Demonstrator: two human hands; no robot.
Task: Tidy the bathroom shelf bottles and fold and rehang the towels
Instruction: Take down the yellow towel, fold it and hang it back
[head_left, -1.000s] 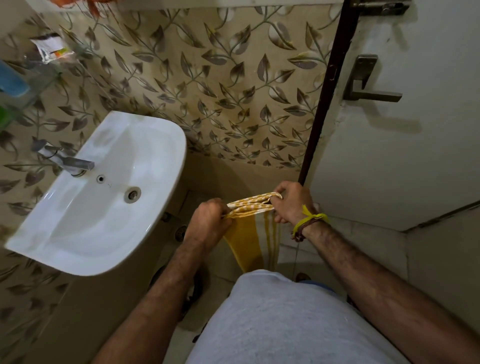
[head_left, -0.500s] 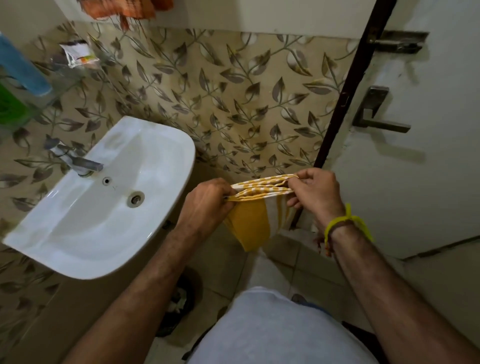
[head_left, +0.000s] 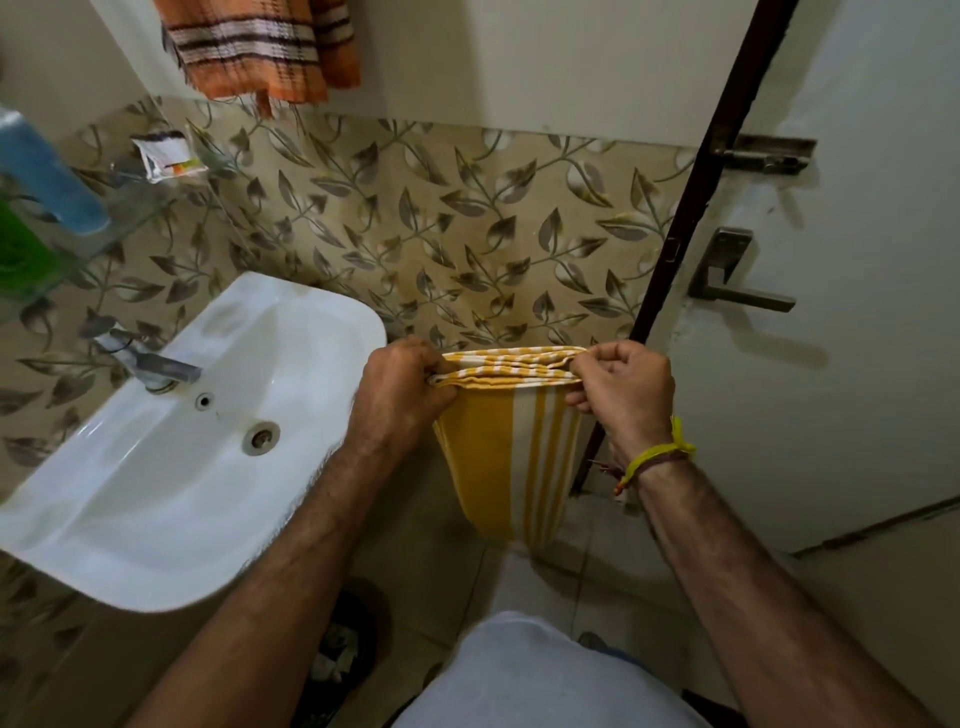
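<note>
Head camera is looking down on a person folding a yellow-and-white striped cotton towel (head_left: 506, 447) in the air beside the white ceramic washbasin (head_left: 171, 467). The left hand (head_left: 397, 397) is gripping one end of the doubled top edge, fingers curled round the layers; the right hand (head_left: 621, 392) is pinching the other end, and the rest is hanging between them. Folding looks well advanced, but rehanging is not yet done. An orange checked towel (head_left: 260, 47) is hanging on the wall above. A blue plastic bottle (head_left: 49, 182) is standing on the glass shelf (head_left: 111, 236); whether those bottles are tidied cannot be judged.
</note>
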